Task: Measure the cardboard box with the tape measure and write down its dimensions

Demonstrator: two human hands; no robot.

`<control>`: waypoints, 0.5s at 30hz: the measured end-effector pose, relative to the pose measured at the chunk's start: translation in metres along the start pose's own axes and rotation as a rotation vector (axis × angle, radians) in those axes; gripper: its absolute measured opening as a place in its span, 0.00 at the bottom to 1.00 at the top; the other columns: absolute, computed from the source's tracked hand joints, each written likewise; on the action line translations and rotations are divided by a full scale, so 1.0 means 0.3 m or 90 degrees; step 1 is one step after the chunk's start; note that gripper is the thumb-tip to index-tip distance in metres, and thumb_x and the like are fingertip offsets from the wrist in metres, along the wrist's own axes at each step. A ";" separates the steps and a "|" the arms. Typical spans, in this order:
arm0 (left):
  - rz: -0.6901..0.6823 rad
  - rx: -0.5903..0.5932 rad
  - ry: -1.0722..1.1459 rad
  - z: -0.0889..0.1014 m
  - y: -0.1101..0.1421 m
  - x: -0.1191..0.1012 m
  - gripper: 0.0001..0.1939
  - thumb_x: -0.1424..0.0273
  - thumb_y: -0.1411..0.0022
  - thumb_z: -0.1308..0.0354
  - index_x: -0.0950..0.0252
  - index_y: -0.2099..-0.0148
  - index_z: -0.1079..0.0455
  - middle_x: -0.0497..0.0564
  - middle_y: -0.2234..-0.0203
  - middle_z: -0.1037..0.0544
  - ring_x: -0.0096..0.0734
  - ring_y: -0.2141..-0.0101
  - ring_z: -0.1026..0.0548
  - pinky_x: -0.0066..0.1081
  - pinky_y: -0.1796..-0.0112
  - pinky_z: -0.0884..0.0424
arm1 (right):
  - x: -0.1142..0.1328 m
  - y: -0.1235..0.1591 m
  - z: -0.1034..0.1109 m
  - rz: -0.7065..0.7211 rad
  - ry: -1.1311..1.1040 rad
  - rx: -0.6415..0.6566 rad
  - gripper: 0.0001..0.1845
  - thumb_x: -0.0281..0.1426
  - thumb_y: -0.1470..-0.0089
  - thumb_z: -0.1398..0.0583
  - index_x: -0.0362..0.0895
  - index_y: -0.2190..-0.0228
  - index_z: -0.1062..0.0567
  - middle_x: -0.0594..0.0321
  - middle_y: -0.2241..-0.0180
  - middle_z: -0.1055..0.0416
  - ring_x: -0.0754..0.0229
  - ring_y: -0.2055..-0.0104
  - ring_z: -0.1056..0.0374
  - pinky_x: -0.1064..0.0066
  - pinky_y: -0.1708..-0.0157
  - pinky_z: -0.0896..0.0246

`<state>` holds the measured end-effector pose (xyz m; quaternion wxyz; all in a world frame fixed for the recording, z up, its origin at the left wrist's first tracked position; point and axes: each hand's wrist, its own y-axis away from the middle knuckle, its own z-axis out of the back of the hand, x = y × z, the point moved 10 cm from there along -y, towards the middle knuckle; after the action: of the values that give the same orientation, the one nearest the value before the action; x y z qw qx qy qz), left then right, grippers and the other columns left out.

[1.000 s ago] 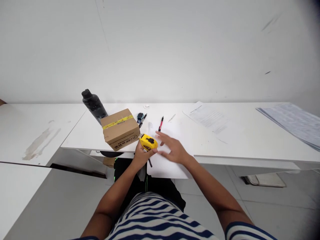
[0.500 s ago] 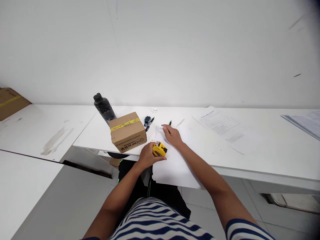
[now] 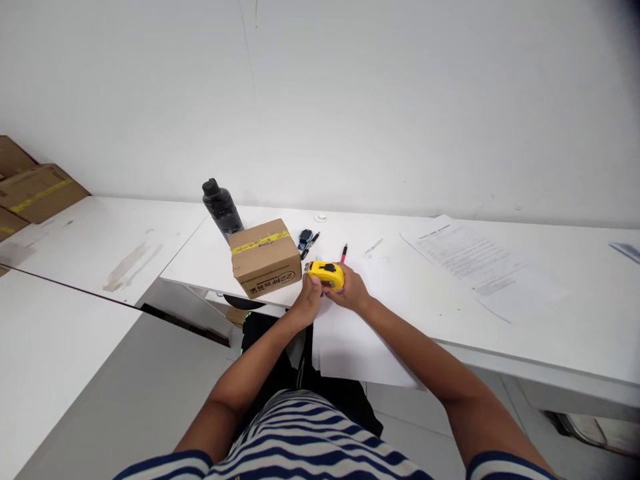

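Note:
A yellow tape measure (image 3: 326,271) with black markings is held up near the desk's front edge, between my two hands. My right hand (image 3: 353,291) wraps its right side and underside. My left hand (image 3: 306,303) is closed at its front end, the thumb against the tape's mouth; how much blade is out is not visible. Just left of the tape measure stands a taped cardboard box (image 3: 267,260). White paper (image 3: 357,347) lies under my hands and hangs past the desk edge. Behind the right hand lies a red pen with a black tip (image 3: 344,253).
A dark bottle (image 3: 223,208) stands behind the box. Beside the box lie a small dark gadget (image 3: 305,237) and a black pen (image 3: 311,244). Printed sheets (image 3: 457,257) are spread to the right. More cardboard boxes (image 3: 47,193) sit at far left, against the wall.
The tape measure has passed from my left hand into my right hand and turned. My right hand has come back from near the pen; my left hand has shifted to the tape's front.

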<state>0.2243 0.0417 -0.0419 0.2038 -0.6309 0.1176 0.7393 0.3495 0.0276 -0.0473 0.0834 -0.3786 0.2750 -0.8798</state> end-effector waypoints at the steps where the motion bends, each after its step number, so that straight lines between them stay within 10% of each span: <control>1: -0.027 0.004 -0.059 0.005 0.013 -0.043 0.39 0.37 0.40 0.56 0.64 0.44 0.34 0.63 0.47 0.31 0.46 0.49 0.28 0.44 0.48 0.31 | -0.012 0.001 0.009 -0.024 -0.022 -0.021 0.36 0.59 0.49 0.42 0.45 0.50 0.33 0.50 0.57 0.22 0.46 0.60 0.22 0.57 0.63 0.25; 5: -0.126 -0.090 -0.217 0.081 0.066 -0.240 0.35 0.48 0.32 0.56 0.63 0.32 0.48 0.66 0.41 0.37 0.38 0.58 0.25 0.42 0.52 0.29 | -0.015 -0.009 0.050 0.016 -0.122 -0.132 0.24 0.48 0.43 0.40 0.49 0.53 0.39 0.47 0.47 0.27 0.49 0.48 0.26 0.56 0.54 0.27; 8: -0.226 -0.175 -0.457 0.132 0.061 -0.387 0.37 0.49 0.36 0.47 0.63 0.32 0.46 0.66 0.39 0.36 0.51 0.45 0.30 0.49 0.44 0.36 | -0.022 -0.016 0.071 0.053 -0.156 -0.192 0.22 0.42 0.42 0.39 0.50 0.52 0.43 0.46 0.46 0.29 0.51 0.44 0.29 0.53 0.50 0.29; 11: -0.167 -0.174 -0.737 0.191 -0.025 -0.391 0.40 0.52 0.43 0.37 0.64 0.33 0.41 0.65 0.35 0.38 0.63 0.35 0.45 0.56 0.38 0.50 | -0.041 -0.016 0.089 0.042 -0.169 -0.221 0.23 0.38 0.41 0.39 0.50 0.50 0.45 0.47 0.45 0.30 0.53 0.42 0.31 0.53 0.48 0.31; 15: -0.086 -0.135 -0.796 0.330 -0.094 -0.324 0.37 0.56 0.38 0.41 0.66 0.31 0.43 0.61 0.33 0.40 0.55 0.33 0.45 0.50 0.35 0.52 | -0.090 -0.012 0.109 -0.058 -0.165 -0.223 0.29 0.41 0.43 0.38 0.49 0.45 0.42 0.49 0.44 0.32 0.52 0.42 0.32 0.56 0.49 0.30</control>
<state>0.1612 0.0946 0.0731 0.2163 -0.1030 -0.1373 0.9611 0.3918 0.0265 -0.0436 0.0116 -0.5095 0.3930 -0.7654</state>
